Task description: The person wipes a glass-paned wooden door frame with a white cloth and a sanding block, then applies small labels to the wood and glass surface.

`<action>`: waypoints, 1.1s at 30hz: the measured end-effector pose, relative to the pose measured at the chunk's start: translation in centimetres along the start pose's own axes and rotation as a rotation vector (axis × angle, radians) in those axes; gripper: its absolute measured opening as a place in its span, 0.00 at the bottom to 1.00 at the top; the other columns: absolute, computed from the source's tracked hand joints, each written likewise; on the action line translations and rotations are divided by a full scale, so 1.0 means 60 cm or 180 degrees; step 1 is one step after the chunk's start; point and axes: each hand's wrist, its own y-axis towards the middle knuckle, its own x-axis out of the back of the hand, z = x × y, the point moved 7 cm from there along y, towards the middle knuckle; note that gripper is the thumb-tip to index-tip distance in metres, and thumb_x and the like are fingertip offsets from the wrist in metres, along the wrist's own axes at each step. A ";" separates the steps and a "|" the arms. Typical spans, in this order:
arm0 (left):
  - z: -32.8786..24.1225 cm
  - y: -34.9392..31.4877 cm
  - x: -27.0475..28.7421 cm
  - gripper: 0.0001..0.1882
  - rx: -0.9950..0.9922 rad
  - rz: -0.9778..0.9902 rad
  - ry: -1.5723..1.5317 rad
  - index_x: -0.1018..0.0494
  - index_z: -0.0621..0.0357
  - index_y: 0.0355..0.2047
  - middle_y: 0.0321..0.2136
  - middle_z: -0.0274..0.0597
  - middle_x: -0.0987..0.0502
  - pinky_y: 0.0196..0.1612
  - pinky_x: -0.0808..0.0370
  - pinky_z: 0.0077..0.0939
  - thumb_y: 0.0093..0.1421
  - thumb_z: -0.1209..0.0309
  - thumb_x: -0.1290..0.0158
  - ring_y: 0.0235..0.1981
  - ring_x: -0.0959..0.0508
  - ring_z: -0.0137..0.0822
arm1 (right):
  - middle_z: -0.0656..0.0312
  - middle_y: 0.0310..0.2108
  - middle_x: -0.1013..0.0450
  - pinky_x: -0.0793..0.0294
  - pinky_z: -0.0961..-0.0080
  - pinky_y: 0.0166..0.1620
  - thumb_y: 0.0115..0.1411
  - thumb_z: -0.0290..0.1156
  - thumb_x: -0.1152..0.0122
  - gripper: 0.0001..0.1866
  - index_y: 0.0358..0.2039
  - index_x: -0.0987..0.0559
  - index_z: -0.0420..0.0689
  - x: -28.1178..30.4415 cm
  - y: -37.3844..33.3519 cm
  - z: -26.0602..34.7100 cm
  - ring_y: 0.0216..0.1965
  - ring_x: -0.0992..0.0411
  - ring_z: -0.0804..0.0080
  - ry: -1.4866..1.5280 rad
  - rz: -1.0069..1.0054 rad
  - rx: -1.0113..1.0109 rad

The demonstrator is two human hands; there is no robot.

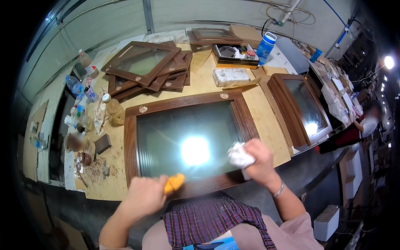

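A brown wooden-framed glass door panel [131,143] lies flat on the table before me, a bright light reflecting in its glass. My left hand [146,193] is closed around a yellow tool [174,183] at the panel's near edge; its kind is not clear, as the fingers cover part of it. In my right hand [261,161] is a crumpled white cloth or paper wad [241,156], gripped over the panel's near right corner. Whether the wad touches the frame I cannot tell. Two round pale stickers [224,96] mark the far corners of the frame.
Similar framed panels [141,60] are stacked at the far left, others [298,108] at the right. Several bottles [113,109] and a dark block [103,143] stand along the left. A white block [231,77], a box of supplies [235,56] and a blue bottle [266,48] are behind. A person [366,125] is at far right.
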 end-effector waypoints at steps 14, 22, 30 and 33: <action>0.225 -0.066 0.011 0.23 0.1881 -0.1410 -0.0497 0.31 0.57 0.52 0.32 0.56 0.21 0.40 0.26 0.49 0.59 0.65 0.40 0.36 0.20 0.59 | 0.59 0.34 0.30 0.30 0.60 0.35 0.43 0.28 0.35 0.16 0.37 0.19 0.52 -0.016 -0.027 -0.104 0.38 0.30 0.56 -0.1580 -0.0270 -0.0618; 0.437 -0.035 -0.201 0.20 0.2737 -0.1159 -0.0454 0.29 0.63 0.48 0.35 0.61 0.20 0.43 0.25 0.50 0.60 0.63 0.41 0.40 0.20 0.61 | 0.60 0.34 0.30 0.29 0.60 0.35 0.45 0.30 0.34 0.14 0.37 0.19 0.53 -0.015 -0.023 -0.104 0.38 0.30 0.57 -0.1636 -0.0144 -0.0669; 0.386 0.008 -0.068 0.29 0.1649 -0.2237 -0.1713 0.32 0.66 0.61 0.55 0.58 0.26 0.60 0.32 0.38 0.59 0.73 0.42 0.58 0.26 0.49 | 0.59 0.39 0.24 0.25 0.72 0.45 0.52 0.26 0.30 0.17 0.44 0.20 0.41 -0.012 -0.007 -0.089 0.41 0.24 0.67 0.1089 -0.0791 -0.1644; 0.151 0.066 0.056 0.36 -0.0084 -0.1930 -0.2730 0.39 0.65 0.66 0.62 0.53 0.31 0.65 0.35 0.37 0.60 0.69 0.41 0.63 0.30 0.45 | 0.59 0.47 0.26 0.22 0.81 0.39 0.65 0.26 0.41 0.20 0.56 0.31 0.39 -0.089 0.030 -0.004 0.45 0.25 0.73 0.3182 -0.0245 -0.1717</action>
